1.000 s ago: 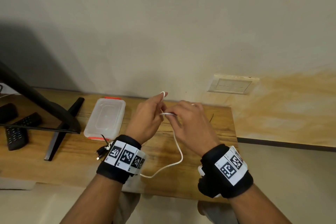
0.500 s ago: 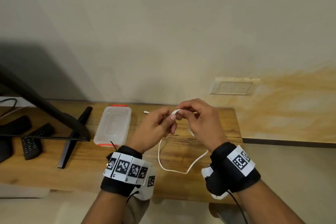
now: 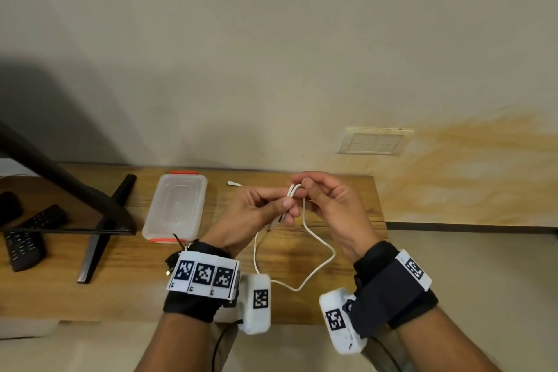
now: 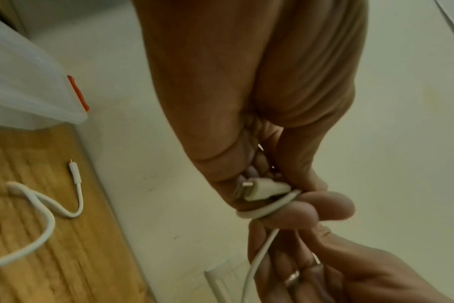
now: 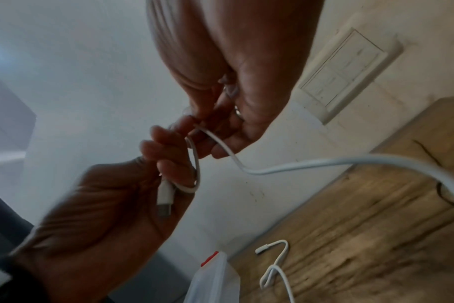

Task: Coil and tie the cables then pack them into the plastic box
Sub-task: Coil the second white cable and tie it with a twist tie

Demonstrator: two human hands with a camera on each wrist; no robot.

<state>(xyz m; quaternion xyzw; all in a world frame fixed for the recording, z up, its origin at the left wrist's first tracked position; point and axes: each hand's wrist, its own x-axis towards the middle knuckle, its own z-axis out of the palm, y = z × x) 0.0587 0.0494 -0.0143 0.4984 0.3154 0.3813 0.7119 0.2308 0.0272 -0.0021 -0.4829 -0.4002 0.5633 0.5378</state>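
Change: both hands sit a little lower and nearer than half a second ago; a second turn of white cable now shows at the fingertips; the slack loop hangs longer toward the table edge
Left hand [image 3: 262, 211]: grip closed on the white cable [image 3: 320, 263]; fingers curl round the plug end [image 5: 166, 194], with a turn of cord wound round the fingers
Right hand [image 3: 331, 205]: grip narrow, thumb and fingertips pinching the top of the small coil [image 3: 294, 190] just beside the left fingers; a ring shows on one finger [image 4: 292, 275]
Cable: held up between both hands above the table [image 3: 359, 205]; the slack drops in a loop toward the near edge; the far plug [image 3: 233, 183] lies flat on the wood near the wall
Plastic box [image 3: 176, 208]: lid on, red clips at both short ends; it rests on the table left of the hands, apart from them
Black cables [image 3: 172, 261]: a bunch near the box's near end, partly hidden by the left wristband
Other: monitor stand [image 3: 99, 220] and remote [image 3: 28, 240] at far left
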